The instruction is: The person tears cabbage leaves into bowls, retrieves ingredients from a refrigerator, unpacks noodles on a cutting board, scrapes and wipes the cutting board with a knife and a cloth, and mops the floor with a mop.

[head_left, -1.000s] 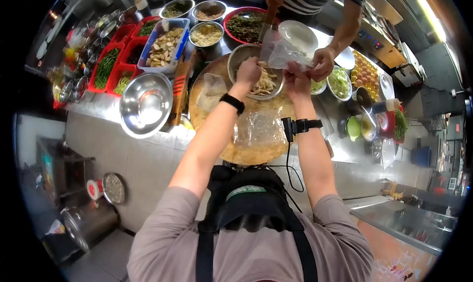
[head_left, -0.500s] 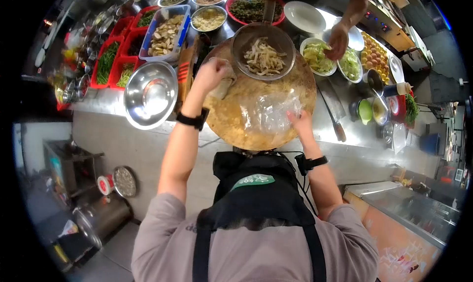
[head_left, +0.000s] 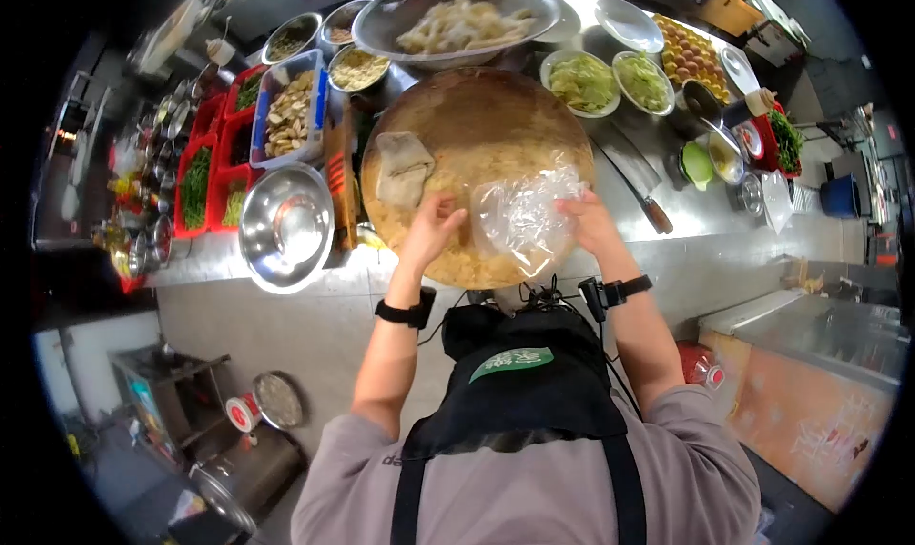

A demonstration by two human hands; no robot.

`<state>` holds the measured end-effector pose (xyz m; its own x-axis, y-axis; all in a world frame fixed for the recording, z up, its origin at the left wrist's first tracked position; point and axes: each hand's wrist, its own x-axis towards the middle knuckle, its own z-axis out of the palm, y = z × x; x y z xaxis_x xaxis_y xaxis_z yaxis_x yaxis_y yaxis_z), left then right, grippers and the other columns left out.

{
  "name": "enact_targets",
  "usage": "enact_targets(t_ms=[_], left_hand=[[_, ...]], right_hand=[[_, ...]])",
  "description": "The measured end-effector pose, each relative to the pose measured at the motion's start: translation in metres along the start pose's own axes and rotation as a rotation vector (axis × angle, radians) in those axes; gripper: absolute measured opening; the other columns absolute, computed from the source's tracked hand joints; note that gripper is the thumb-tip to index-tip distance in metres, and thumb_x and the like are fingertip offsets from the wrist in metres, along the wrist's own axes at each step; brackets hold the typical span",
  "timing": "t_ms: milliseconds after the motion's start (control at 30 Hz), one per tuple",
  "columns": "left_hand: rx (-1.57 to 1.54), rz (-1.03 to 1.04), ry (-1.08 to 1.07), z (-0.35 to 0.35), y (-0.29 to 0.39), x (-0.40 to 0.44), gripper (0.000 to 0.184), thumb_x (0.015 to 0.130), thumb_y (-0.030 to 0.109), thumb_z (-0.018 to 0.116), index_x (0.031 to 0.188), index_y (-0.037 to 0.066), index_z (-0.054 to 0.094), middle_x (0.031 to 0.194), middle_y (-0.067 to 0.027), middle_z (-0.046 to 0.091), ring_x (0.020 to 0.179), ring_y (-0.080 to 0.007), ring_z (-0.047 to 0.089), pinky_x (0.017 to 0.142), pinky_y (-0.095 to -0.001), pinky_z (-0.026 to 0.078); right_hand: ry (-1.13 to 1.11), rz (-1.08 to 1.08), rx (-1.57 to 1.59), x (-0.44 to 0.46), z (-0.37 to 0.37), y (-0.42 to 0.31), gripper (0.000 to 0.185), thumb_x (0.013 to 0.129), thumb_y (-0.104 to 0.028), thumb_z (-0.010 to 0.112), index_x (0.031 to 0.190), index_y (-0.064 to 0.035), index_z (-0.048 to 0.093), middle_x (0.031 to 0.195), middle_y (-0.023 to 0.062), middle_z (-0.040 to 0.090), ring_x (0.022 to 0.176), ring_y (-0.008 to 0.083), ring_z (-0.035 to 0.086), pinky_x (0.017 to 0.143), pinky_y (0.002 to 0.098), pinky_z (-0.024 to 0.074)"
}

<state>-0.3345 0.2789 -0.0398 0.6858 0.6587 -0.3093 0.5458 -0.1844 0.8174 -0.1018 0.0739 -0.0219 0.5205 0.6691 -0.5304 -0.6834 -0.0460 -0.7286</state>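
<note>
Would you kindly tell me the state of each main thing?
Clear plastic sheet, wrinkled, spread out
Round chopping block, stained
Cloth, rumpled
Left hand, open
Right hand, holding the sheet's edge
Wood-handled knife, lying flat
Blue-rimmed tub, filled, uncovered
Large steel bowl, filled
Smaller steel bowl, upright

"What is the plastic bag (head_left: 527,219) looking like?"
"Clear, crinkled and glossy, catching white glints."
"And the round board (head_left: 477,131) beneath?"
"It is showing worn, wood-like brown, blotchy in tone. The counter (head_left: 667,202) is gleaming as smooth grey metal; the empty bowl (head_left: 286,227) is shining, mirror-like metal."
</note>
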Motion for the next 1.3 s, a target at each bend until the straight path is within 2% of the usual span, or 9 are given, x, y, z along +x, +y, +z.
enact_targets(t_ms=[133,233,333,433,500,633,867,1000,1300], left_hand=[[-0.414,0.080,-0.187,0.054,0.032,-0.014,0.056,0.092,0.032,0.065,0.135,0.002,0.043,0.121,-0.0136,0.055,0.106,-0.0212,0.056,0.087,-0.0351,0.049],[-0.898,-0.138,-0.413,0.098,0.090,-0.032,0.075,0.090,0.023,0.068,0.145,0.002,0.022,0.131,-0.0144,0.048,0.109,-0.0207,0.055,0.085,-0.0341,0.049],[-0.853,-0.036,-0.487,0.170,0.126,-0.041,0.078,0.088,0.021,0.070,0.146,0.002,0.022,0.131,-0.0146,0.047,0.109,-0.0199,0.055,0.084,-0.0330,0.050],[-0.625,0.182,-0.434,0.249,0.176,-0.056,0.069,0.087,0.012,0.068,0.142,0.002,0.028,0.126,-0.0123,0.051,0.107,-0.0184,0.056,0.084,-0.0320,0.051],[-0.487,0.340,-0.397,0.303,0.208,-0.069,0.061,0.088,0.008,0.066,0.139,0.004,0.033,0.122,-0.0107,0.054,0.103,-0.0180,0.059,0.084,-0.0306,0.052],[-0.565,0.203,-0.503,0.395,0.273,-0.085,0.049,0.086,0.001,0.063,0.131,0.002,0.043,0.108,-0.0085,0.059,0.089,-0.0146,0.061,0.075,-0.0260,0.051],[-0.673,0.040,-0.630,0.518,0.350,-0.120,0.040,0.086,-0.003,0.058,0.124,0.005,0.051,0.093,-0.0015,0.060,0.077,-0.0098,0.059,0.065,-0.0233,0.048],[-0.590,0.049,-0.699,0.560,0.392,-0.129,0.036,0.087,-0.003,0.057,0.122,0.004,0.052,0.094,-0.0019,0.061,0.079,-0.0099,0.059,0.068,-0.0240,0.049],[-0.629,0.084,-0.963,0.647,0.461,-0.079,0.048,0.094,0.009,0.060,0.138,0.004,0.043,0.105,-0.0060,0.063,0.087,-0.0140,0.063,0.075,-0.0284,0.052]], right_hand=[[0.106,-0.022,0.097,-0.035,-0.040,-0.025,0.037,0.082,0.007,0.063,0.118,0.0022,0.055,0.107,0.0129,0.067,0.095,0.0229,0.065,0.083,0.0375,0.0538],[0.177,-0.133,0.174,-0.058,-0.087,-0.027,0.034,0.085,0.001,0.064,0.118,0.0005,0.054,0.107,0.0107,0.067,0.094,0.0223,0.065,0.083,0.0363,0.0538],[0.153,-0.232,0.140,-0.097,-0.127,-0.042,0.042,0.086,-0.009,0.069,0.123,-0.0021,0.051,0.105,0.0092,0.067,0.090,0.0197,0.064,0.073,0.0316,0.0530],[0.514,-0.185,-0.242,-0.141,-0.177,-0.057,0.060,0.081,-0.029,0.077,0.127,-0.0047,0.047,0.102,0.0072,0.066,0.077,0.0145,0.059,0.054,0.0250,0.0427],[0.512,-0.156,-0.243,-0.169,-0.225,-0.063,0.062,0.081,-0.032,0.076,0.128,-0.0049,0.046,0.105,0.0079,0.064,0.081,0.0148,0.059,0.056,0.0259,0.0439],[0.348,-0.133,-0.172,-0.234,-0.340,-0.086,0.069,0.085,-0.036,0.071,0.138,-0.0053,0.039,0.113,0.0093,0.060,0.097,0.0169,0.057,0.066,0.0297,0.0485],[0.054,-0.354,0.376,-0.314,-0.521,-0.114,0.065,0.093,-0.023,0.060,0.147,-0.0130,0.026,0.105,0.0043,0.059,0.094,0.0218,0.062,0.076,0.0411,0.0520],[0.017,-0.311,0.404,-0.314,-0.551,-0.151,0.059,0.086,-0.016,0.069,0.138,-0.0112,0.041,0.089,0.0004,0.061,0.067,0.0088,0.059,0.055,0.0245,0.0470],[0.317,-0.419,0.224,-0.304,-0.645,-0.248,0.037,0.087,-0.004,0.063,0.123,-0.0115,0.054,0.086,0.0017,0.065,0.056,0.0047,0.049,0.046,0.0200,0.0369]])
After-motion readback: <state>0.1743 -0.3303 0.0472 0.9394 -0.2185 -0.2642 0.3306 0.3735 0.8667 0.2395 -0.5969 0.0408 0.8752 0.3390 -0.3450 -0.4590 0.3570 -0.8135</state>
